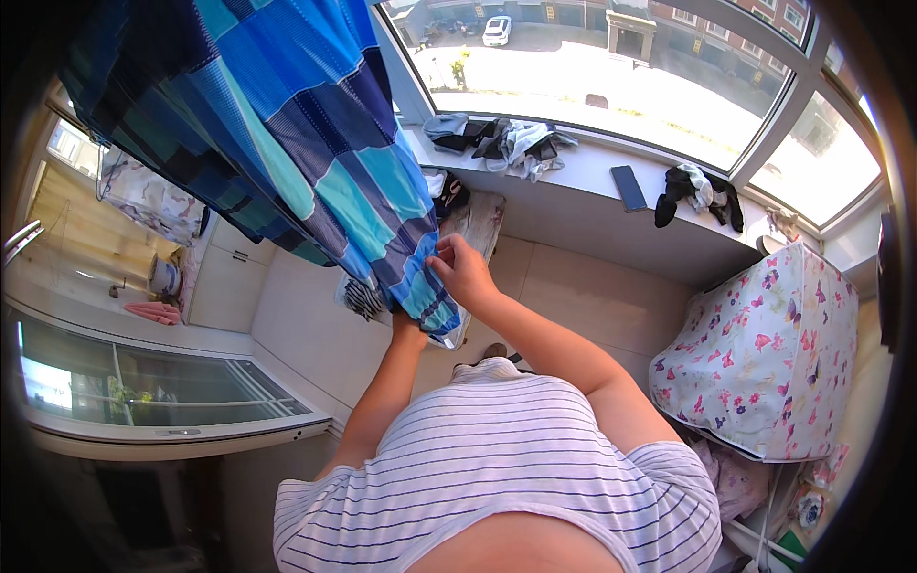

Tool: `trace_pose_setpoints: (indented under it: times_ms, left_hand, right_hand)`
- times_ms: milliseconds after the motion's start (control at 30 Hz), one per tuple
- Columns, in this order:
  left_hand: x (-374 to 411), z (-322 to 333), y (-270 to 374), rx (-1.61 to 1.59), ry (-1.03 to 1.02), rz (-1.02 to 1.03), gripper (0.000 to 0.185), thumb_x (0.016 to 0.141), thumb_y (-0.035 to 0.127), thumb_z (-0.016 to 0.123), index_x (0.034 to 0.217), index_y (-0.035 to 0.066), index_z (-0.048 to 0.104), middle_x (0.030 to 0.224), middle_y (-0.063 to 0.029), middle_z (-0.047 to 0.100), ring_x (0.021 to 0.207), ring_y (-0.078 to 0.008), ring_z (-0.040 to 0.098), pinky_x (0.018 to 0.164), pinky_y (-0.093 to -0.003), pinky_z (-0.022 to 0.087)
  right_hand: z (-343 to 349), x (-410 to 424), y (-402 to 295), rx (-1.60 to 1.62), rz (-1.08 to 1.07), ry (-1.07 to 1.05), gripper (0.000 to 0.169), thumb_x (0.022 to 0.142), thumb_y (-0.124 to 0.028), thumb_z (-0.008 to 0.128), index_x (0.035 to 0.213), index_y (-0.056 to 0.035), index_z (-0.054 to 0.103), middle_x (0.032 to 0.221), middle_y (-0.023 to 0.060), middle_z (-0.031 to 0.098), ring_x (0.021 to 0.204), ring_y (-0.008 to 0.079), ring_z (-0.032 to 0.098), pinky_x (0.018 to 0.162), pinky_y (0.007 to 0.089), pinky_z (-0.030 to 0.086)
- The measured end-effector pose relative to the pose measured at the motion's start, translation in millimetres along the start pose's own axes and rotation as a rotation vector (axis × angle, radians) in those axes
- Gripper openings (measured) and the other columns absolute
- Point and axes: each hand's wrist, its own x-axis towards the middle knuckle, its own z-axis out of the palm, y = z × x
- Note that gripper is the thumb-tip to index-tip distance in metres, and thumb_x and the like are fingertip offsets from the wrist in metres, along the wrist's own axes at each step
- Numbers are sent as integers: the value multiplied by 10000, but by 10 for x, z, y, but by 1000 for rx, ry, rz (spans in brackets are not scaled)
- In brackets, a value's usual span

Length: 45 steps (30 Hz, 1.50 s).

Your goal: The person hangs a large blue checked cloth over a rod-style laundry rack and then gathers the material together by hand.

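A large blue, navy and turquoise patchwork-patterned cloth (337, 165) hangs from the upper left and tapers down in front of me. My right hand (462, 271) is at its right edge, with thumb and index finger pinching the fabric. My left hand (408, 328) reaches in at the cloth's lower end; its fingers are hidden behind the folds, so their grip cannot be seen. Below the cloth is a low bench or board (487, 222) with a worn top, partly covered. A black-and-white striped fabric item (364, 299) lies beside the cloth's lower left edge.
Crumpled garments (526, 147), a phone (628, 188) and more dark and white clothing (698, 197) lie along the windowsill (591, 166). A butterfly-print fabric cover (759, 358) stands at right. At left are a sliding window (172, 387), a white cabinet (226, 279) and pink cloth (152, 312).
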Motion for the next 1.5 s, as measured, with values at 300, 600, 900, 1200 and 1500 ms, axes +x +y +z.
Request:
trace_pose_setpoints:
  times_ms: [300, 600, 900, 1200, 1500]
  left_hand:
    - [-80, -124, -173, -444, -345, 7, 457, 962, 320, 294, 1359, 95, 258, 1366, -60, 337, 1258, -181, 335, 1037, -325, 285]
    - [-78, -113, -99, -103, -40, -40, 444, 936, 323, 397, 1326, 123, 326, 1339, -43, 385, 1213, -200, 397, 1015, -352, 327]
    - [191, -213, 209, -574, -171, 14, 360, 934, 212, 360, 1222, 3, 416, 1186, -159, 510, 1075, -264, 503, 946, -384, 401]
    - [40, 174, 633, -403, -117, -98, 438, 926, 351, 362, 1217, 37, 453, 1247, -139, 482, 1116, -277, 488, 945, -421, 405]
    - [77, -232, 360, -270, -79, -87, 407, 927, 328, 381, 1226, 58, 443, 1212, -105, 502, 1086, -252, 503, 927, -390, 417]
  right_hand:
    - [110, -125, -69, -20, -188, -239, 194, 759, -171, 664, 808, -11, 566, 775, 119, 601, 709, 249, 588, 644, 340, 465]
    - [-174, -208, 3, 30, -167, -104, 112, 773, -86, 626, 831, -10, 567, 678, 128, 583, 620, 218, 585, 571, 323, 457]
    - [-570, -452, -526, 96, -607, -26, 169, 752, -28, 574, 913, -42, 524, 887, 147, 545, 806, 343, 535, 659, 395, 447]
    - [-720, -416, -729, 90, -724, -125, 148, 795, -20, 552, 913, -37, 464, 812, 148, 512, 760, 341, 517, 621, 386, 427]
    - [-571, -663, -442, 94, -702, -450, 133, 789, -70, 548, 912, -55, 499, 832, 126, 549, 828, 324, 538, 693, 401, 448]
